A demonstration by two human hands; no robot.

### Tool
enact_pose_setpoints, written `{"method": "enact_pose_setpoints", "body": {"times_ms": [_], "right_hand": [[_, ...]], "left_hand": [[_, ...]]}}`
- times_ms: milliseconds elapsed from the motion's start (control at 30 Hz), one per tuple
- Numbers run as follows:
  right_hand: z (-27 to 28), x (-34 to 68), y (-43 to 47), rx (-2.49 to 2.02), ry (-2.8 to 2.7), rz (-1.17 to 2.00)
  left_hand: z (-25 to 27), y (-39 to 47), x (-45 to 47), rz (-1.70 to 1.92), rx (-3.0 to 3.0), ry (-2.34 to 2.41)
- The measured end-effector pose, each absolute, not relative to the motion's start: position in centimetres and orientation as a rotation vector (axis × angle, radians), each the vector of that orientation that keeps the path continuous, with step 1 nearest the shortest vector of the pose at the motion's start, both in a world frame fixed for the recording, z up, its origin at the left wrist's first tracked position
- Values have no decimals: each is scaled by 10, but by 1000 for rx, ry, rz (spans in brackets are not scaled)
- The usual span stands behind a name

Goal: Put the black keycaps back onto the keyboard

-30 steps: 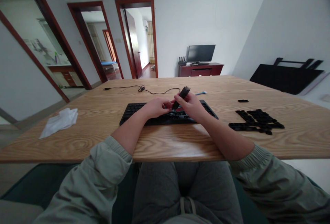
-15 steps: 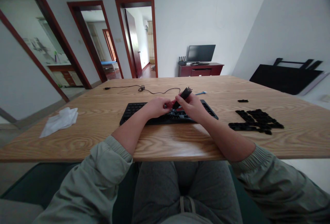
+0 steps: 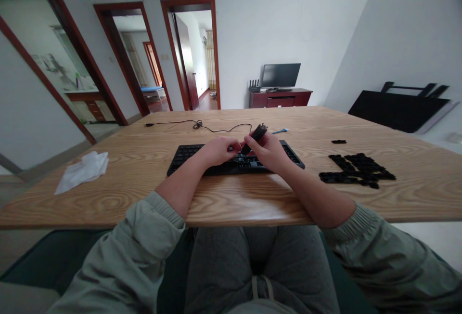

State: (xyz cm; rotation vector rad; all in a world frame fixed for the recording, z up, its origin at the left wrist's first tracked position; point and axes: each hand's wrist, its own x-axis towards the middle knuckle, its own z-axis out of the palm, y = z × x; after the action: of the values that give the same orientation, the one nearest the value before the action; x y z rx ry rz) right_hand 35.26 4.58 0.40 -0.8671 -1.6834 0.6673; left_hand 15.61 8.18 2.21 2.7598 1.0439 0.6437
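Note:
A black keyboard (image 3: pixel 187 153) lies on the wooden table in front of me, with its right part showing bare key positions. My right hand (image 3: pixel 269 149) is closed around a thick black stick-like tool (image 3: pixel 258 133), tilted so its lower end points at the keyboard and small prongs show at its upper end. My left hand (image 3: pixel 221 150) rests over the keyboard's middle beside the tool's lower end. Its fingers are curled together in a pinch, and whatever they hold is hidden. Loose black keycaps (image 3: pixel 364 167) lie grouped on the table to the right.
A white cloth or tissue (image 3: pixel 83 170) lies at the left. Behind the keyboard runs a knotted black cable (image 3: pixel 198 124). A small blue tool (image 3: pixel 280 131) lies beyond my right hand. One short dark strip (image 3: pixel 339 141) sits behind the keycaps. The table edge (image 3: pixel 249 222) is close to me.
The view has shifted very slightly. Both hands and the black tool keep nearly the same position over the keyboard.

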Motion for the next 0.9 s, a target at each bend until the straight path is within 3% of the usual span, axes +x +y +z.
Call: {"method": "enact_pose_setpoints", "body": {"times_ms": [367,900], "right_hand": [[8,355,39,-893,-1790,465],[11,351,33,-899,-1734,686]], "left_hand": [[24,82,157,660,2761,1057],[28,83,152,708,2753,1092]]}}
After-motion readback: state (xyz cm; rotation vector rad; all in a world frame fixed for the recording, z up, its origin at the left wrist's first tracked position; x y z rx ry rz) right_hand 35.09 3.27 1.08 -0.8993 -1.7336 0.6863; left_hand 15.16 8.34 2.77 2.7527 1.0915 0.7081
